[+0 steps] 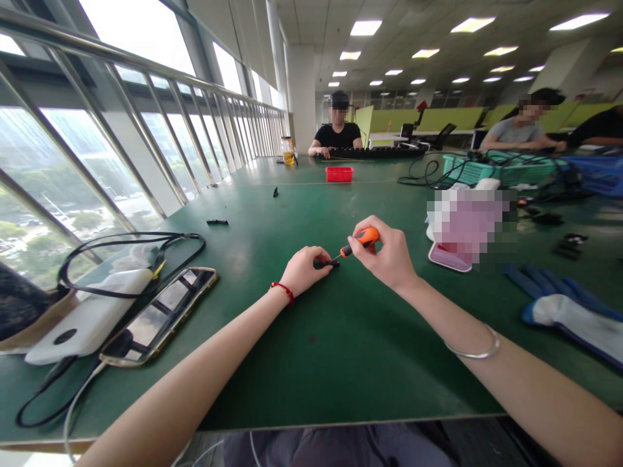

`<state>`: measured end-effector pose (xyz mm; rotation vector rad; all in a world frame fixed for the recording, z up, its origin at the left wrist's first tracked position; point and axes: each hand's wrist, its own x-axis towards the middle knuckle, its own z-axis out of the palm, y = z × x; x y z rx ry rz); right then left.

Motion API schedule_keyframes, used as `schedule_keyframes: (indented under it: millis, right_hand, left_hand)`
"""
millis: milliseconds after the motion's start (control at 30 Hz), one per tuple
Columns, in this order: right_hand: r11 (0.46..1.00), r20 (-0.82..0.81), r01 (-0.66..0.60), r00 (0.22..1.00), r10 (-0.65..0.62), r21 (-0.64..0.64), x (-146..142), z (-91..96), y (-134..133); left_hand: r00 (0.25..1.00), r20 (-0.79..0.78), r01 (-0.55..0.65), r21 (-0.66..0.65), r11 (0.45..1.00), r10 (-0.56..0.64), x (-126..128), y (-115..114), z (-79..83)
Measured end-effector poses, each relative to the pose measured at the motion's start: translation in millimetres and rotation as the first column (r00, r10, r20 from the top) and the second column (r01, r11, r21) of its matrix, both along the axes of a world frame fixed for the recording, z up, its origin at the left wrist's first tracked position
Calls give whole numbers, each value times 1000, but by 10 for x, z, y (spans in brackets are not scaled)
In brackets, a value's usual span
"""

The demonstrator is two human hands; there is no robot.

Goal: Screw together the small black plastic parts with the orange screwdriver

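My right hand (387, 254) is closed around the orange and black handle of a screwdriver (363, 240). The screwdriver slants down to the left, and its thin shaft reaches a small black part (333, 263) on the green table. Fingers of my left hand (306, 267) pinch that black part from the left and hold it at the tabletop. Most of the part is hidden by the fingers, so its exact kind does not show. Whether the tip sits in a screw is too small to tell.
A phone (160, 318), a white power bank (92, 314) and looped cables lie left. Small black pieces (217, 222) and a red tray (339, 174) are ahead. Right are a blue-white glove (574, 318) and a teal basket (506, 167). A person (337, 135) sits across the table (272, 383).
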<state>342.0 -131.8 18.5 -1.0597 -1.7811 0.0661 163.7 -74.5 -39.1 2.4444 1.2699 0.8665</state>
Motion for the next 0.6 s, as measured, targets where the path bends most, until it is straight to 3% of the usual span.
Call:
schedule_keyframes:
  millis: [300,600]
  right_hand:
    - [996,-63,56,997,-51,67,31,18,4]
    - [997,-13,70,997,-70,27,50,-16,50]
  left_hand:
    - [999,-19,30,15,999,-30,-1,-2,4]
    - [999,-28,47,36,998,-46,0,-12,9]
